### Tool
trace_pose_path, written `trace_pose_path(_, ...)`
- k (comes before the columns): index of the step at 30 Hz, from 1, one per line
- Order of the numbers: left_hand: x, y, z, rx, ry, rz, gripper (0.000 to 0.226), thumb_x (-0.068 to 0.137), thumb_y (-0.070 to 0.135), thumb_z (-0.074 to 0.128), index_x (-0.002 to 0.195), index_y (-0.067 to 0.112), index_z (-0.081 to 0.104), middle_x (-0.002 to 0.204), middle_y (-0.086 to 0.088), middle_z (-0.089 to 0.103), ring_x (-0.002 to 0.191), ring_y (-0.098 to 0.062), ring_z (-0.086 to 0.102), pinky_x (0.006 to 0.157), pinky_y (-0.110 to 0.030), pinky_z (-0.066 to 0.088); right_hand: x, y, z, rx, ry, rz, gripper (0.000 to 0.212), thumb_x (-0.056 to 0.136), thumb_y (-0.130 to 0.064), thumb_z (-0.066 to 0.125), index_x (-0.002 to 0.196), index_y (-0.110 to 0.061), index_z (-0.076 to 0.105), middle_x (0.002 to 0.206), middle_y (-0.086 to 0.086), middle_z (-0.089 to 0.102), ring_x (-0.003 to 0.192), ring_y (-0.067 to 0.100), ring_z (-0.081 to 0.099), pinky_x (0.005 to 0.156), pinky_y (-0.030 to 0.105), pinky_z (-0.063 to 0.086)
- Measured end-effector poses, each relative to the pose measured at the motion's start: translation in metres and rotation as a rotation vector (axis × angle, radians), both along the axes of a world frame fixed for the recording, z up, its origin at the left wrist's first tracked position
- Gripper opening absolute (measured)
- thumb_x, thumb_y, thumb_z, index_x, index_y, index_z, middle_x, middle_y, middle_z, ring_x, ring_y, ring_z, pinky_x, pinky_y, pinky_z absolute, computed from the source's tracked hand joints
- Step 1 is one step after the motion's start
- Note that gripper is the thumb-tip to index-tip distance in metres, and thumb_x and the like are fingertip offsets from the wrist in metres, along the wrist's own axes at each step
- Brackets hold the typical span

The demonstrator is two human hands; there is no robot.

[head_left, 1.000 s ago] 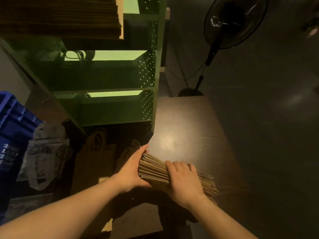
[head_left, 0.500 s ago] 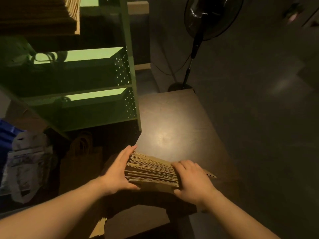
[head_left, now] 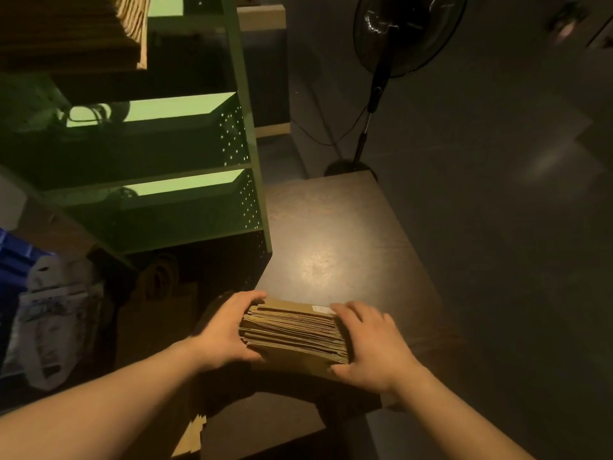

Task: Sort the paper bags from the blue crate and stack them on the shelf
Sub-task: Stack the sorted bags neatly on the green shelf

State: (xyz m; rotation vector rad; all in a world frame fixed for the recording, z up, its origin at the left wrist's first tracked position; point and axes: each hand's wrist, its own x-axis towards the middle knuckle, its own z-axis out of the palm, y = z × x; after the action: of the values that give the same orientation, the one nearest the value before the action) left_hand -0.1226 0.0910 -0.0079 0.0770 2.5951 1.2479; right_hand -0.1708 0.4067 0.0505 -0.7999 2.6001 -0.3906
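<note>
The bundle of paper bags [head_left: 293, 330] was clasped from both ends: the left hand [head_left: 225, 330] was curled round its left edge, thumb beneath and fingers over the top, while the right hand [head_left: 371, 346] was closed round the right edge in the same way. The bundle was held on edge at the near side of the dark table [head_left: 335, 227], just right of the green shelf [head_left: 245, 127]; whether its lower edge was resting on the tabletop could not be told.

The bags were gathered loosely — their edges were seen staggered, not flush — so a slackened squeeze during a lift would probably let the middle sheets slide out and fan onto the floor. The shelf's upright post stood close by the left hand, and a knuckle or a bag corner might be caught on it.

A stack of brown bags [head_left: 66, 28] was already laid on an upper shelf (only its end was visible). The two green tiers below looked mostly bare, though dark cord-like shapes showed at the back. The blue crate [head_left: 13, 257] was seen only as a corner at the far left, a white printed bag [head_left: 56, 313] lying by it — inside or beside could not be judged.
</note>
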Motion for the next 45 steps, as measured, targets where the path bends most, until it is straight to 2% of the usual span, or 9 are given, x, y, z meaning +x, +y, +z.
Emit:
trace_pose_path(7,-0.006,-0.013,-0.014,0.047,0.048,-0.066,0.099,0.058,0.037,0.098,0.139,0.036,0.042,0.138,0.015,0.049,0.132,0.006,0.044,0.115,-0.013,0.034,0.007,0.069,-0.015,-0.170,-0.235,-0.137,0.101,0.063,-0.067,0.080,0.146,-0.051,0.025,0.141,-0.030,0.035,0.132,-0.007,0.037,0.114,0.028,0.041)
trace_pose_path(13,-0.008,-0.016,-0.020,0.024,0.203,-0.216,0.099,0.065,0.054,0.091,0.143,0.008,0.050,0.144,-0.001,0.053,0.141,-0.017,0.046,0.124,-0.033,0.029,0.016,0.071,-0.041,-0.350,-0.382,-0.283,0.113,0.061,-0.057,0.089,0.146,-0.052,0.016,0.143,-0.031,0.038,0.132,-0.007,0.044,0.109,0.017,0.041)
trace_pose_path(18,-0.011,-0.029,-0.027,-0.023,0.184,-0.260,0.114,0.063,0.055,0.094,0.156,0.033,0.032,0.155,0.005,0.043,0.146,-0.025,0.041,0.120,-0.059,0.033,0.016,0.068,-0.057,-0.437,-0.344,-0.327,0.107,0.060,-0.059,0.090,0.147,-0.044,0.029,0.141,-0.030,0.038,0.131,-0.011,0.042,0.104,0.012,0.041)
trace_pose_path(22,-0.018,-0.020,-0.026,-0.075,0.194,-0.263,0.105,0.069,0.053,0.086,0.149,0.002,0.041,0.154,-0.011,0.047,0.148,-0.030,0.039,0.121,-0.063,0.026,0.008,0.064,-0.061,-0.453,-0.327,-0.331,0.084,0.064,-0.044,0.092,0.135,-0.038,0.046,0.134,-0.021,0.050,0.124,-0.004,0.052,0.101,0.017,0.048)
trace_pose_path(27,-0.021,-0.026,-0.021,-0.026,0.212,-0.217,0.090,0.071,0.050,0.090,0.146,0.030,0.044,0.139,0.002,0.055,0.131,-0.025,0.055,0.110,-0.057,0.045,0.003,0.059,-0.066,-0.511,-0.342,-0.378,0.071,0.068,-0.018,0.090,0.129,-0.027,0.055,0.117,-0.017,0.069,0.115,0.001,0.064,0.097,0.021,0.052)
trace_pose_path(32,-0.003,-0.017,-0.033,-0.004,0.197,-0.183,0.101,0.066,0.050,0.093,0.145,0.009,0.044,0.144,-0.001,0.051,0.137,-0.024,0.050,0.119,-0.045,0.037,0.006,0.056,-0.065,-0.481,-0.450,-0.365,0.079,0.068,-0.045,0.090,0.136,-0.030,0.052,0.126,-0.014,0.066,0.121,0.003,0.060,0.104,0.036,0.053)
trace_pose_path(38,-0.003,-0.024,-0.040,-0.047,0.094,-0.120,0.094,0.064,0.047,0.089,0.142,0.015,0.047,0.141,0.003,0.053,0.138,-0.019,0.049,0.118,-0.061,0.034,0.010,0.050,-0.035,-0.583,-0.348,-0.431,0.092,0.059,-0.052,0.092,0.137,-0.038,0.047,0.129,-0.018,0.061,0.121,0.001,0.059,0.104,0.037,0.053)
trace_pose_path(40,-0.002,-0.020,-0.038,-0.028,0.074,-0.108,0.091,0.064,0.046,0.087,0.141,0.019,0.047,0.140,0.005,0.053,0.138,-0.016,0.048,0.120,-0.059,0.032,0.006,0.039,-0.011,-0.520,-0.280,-0.393,0.097,0.059,-0.062,0.086,0.142,-0.041,0.042,0.133,-0.020,0.054,0.123,-0.001,0.054,0.104,0.032,0.050)
trace_pose_path(45,-0.001,-0.012,-0.024,0.001,-0.009,-0.086,0.087,0.057,0.054,0.078,0.134,0.038,0.042,0.135,0.015,0.051,0.135,-0.001,0.044,0.125,-0.037,0.027,-0.007,-0.015,0.033,0.103,-0.024,0.005,0.102,0.061,-0.085,0.061,0.146,-0.036,0.036,0.137,-0.009,0.040,0.128,0.014,0.034,0.117,0.042,0.030)
